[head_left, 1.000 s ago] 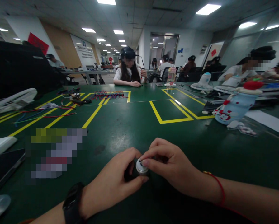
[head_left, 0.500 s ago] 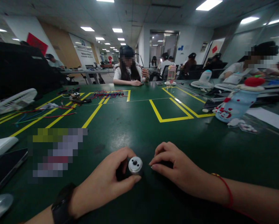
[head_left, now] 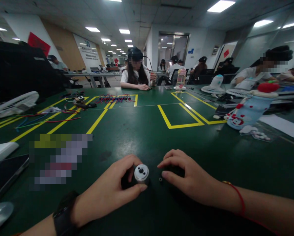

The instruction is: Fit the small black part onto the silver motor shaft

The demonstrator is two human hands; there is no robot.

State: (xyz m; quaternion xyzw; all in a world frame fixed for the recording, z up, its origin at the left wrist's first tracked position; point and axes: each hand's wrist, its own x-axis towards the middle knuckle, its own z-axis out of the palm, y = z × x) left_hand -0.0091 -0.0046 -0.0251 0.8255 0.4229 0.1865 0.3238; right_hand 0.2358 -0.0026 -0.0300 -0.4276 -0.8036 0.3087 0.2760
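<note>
My left hand point(head_left: 118, 188) grips a small round metal cylinder point(head_left: 141, 173) between thumb and fingers. The cylinder stands upright on the green table point(head_left: 127, 131); its silver top face has a dark centre and small dark holes. My right hand point(head_left: 182, 168) rests just to the right with thumb and fingertips apart, holding nothing. A tiny dark ring-like part point(head_left: 160, 179) lies on the table just below and left of my right thumb tip. It sits between the cylinder and my right hand, apart from both.
Coloured wires point(head_left: 48, 119) and a wire bundle point(head_left: 116, 99) lie at the far left. A blue bottle point(head_left: 250, 109) stands at right beside a small plastic bag point(head_left: 256, 133). A computer mouse point(head_left: 0, 214) is at lower left. A person point(head_left: 137, 72) sits across the table.
My right thumb and fingers have parted, letting go of the tiny ring-like part, which now lies on the table. My left hand keeps its hold on the cylinder.
</note>
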